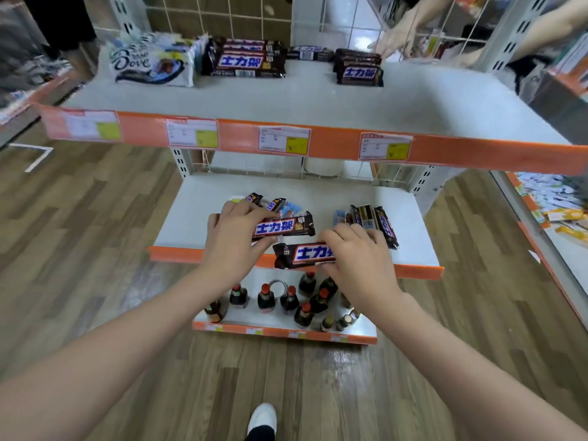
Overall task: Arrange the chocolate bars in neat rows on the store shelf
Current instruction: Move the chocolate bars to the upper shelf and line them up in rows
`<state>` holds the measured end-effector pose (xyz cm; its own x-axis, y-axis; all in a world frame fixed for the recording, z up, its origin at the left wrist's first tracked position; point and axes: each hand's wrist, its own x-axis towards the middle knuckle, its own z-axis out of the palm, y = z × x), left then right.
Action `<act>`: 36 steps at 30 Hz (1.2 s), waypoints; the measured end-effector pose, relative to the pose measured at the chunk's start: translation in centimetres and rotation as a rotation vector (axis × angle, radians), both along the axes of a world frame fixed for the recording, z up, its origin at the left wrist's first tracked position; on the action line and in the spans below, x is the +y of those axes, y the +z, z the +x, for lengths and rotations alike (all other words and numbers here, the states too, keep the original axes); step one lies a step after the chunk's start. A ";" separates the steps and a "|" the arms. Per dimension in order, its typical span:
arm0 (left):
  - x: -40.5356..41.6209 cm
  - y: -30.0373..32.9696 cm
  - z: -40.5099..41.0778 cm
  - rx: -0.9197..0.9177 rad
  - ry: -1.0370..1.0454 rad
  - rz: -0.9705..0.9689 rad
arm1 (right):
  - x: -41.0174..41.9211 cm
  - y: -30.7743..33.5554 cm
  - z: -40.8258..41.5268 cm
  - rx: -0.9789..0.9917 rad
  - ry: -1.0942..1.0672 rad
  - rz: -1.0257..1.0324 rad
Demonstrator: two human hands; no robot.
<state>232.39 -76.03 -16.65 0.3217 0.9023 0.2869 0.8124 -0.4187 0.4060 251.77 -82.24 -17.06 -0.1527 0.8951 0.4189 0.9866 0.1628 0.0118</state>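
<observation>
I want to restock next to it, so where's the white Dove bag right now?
In the head view the white Dove bag lies at the top shelf's back left, just left of the stack of chocolate bars.

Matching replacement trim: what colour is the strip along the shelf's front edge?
Orange; the head view shows the front-edge strip with white and yellow price labels.

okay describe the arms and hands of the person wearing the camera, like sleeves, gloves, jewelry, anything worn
Both forearms are bare right up to the bottom edge of the picture, so no sleeves show. The left hand and right hand wear no gloves. No watch, bracelet or ring is visible on either wrist or on the fingers that show. Nails are too small to judge.
</observation>
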 end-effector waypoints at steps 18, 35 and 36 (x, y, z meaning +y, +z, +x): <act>-0.9 10.8 -0.8 0.012 0.006 0.120 | -0.6 10.1 0.7 -0.008 0.044 0.121; 1.7 16.7 2.5 -0.033 0.026 0.203 | 2.7 16.3 4.1 -0.074 0.038 0.159; 1.9 16.8 2.6 -0.038 0.028 0.203 | 2.9 16.4 4.2 -0.078 0.038 0.158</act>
<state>234.94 -74.12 0.18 0.2828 0.8331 0.4754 0.8104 -0.4726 0.3462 255.99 -79.34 -0.62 -0.2226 0.8122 0.5393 0.9749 0.1897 0.1166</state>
